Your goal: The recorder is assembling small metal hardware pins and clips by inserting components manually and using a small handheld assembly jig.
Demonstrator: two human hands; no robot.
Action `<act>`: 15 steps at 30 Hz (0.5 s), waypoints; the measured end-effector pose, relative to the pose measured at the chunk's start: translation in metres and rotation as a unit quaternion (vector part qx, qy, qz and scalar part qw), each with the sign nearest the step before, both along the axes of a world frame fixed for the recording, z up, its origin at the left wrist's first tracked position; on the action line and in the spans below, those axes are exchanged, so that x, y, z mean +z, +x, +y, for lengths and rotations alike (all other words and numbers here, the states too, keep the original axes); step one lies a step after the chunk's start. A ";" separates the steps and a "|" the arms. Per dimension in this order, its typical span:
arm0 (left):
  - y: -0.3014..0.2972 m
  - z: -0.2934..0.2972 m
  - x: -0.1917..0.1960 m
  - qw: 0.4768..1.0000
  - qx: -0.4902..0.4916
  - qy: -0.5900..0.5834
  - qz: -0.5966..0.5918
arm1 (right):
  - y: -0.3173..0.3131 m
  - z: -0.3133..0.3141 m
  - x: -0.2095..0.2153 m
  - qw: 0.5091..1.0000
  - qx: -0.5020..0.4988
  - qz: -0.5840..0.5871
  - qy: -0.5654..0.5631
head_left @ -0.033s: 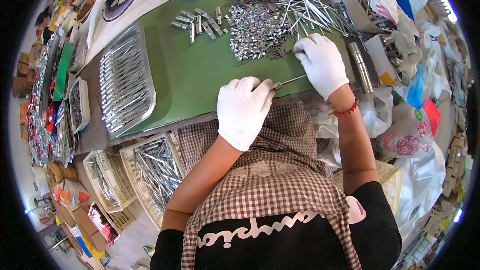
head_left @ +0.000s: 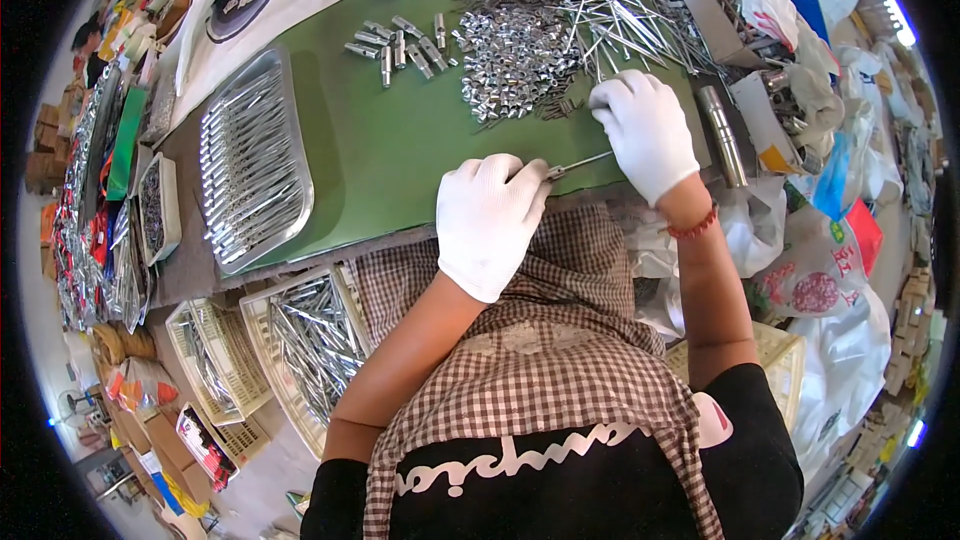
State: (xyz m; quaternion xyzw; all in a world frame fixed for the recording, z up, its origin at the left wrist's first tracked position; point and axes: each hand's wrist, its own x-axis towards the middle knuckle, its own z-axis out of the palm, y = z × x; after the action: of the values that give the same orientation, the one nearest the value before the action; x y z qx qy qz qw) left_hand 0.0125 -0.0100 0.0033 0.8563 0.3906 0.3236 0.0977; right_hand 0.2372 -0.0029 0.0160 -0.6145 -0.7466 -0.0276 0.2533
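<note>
Both gloved hands hold one thin metal rod (head_left: 580, 164): left hand (head_left: 490, 220) grips its near end, right hand (head_left: 645, 130) pinches the far end; keep it level

Single head-worn fisheye view, looking steeply down, close over green worktable (head_left: 400, 155), edges bowed
</note>
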 end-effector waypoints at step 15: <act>-0.002 0.003 -0.002 1.000 -0.004 0.007 0.007 | -0.044 -0.023 0.018 0.988 0.133 0.044 -0.057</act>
State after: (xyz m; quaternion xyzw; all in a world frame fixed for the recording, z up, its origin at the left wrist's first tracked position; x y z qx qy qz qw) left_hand 0.0107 -0.0074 0.0014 0.8609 0.3853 0.3197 0.0902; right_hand 0.1937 -0.0255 0.0343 -0.5238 -0.8103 0.0760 0.2514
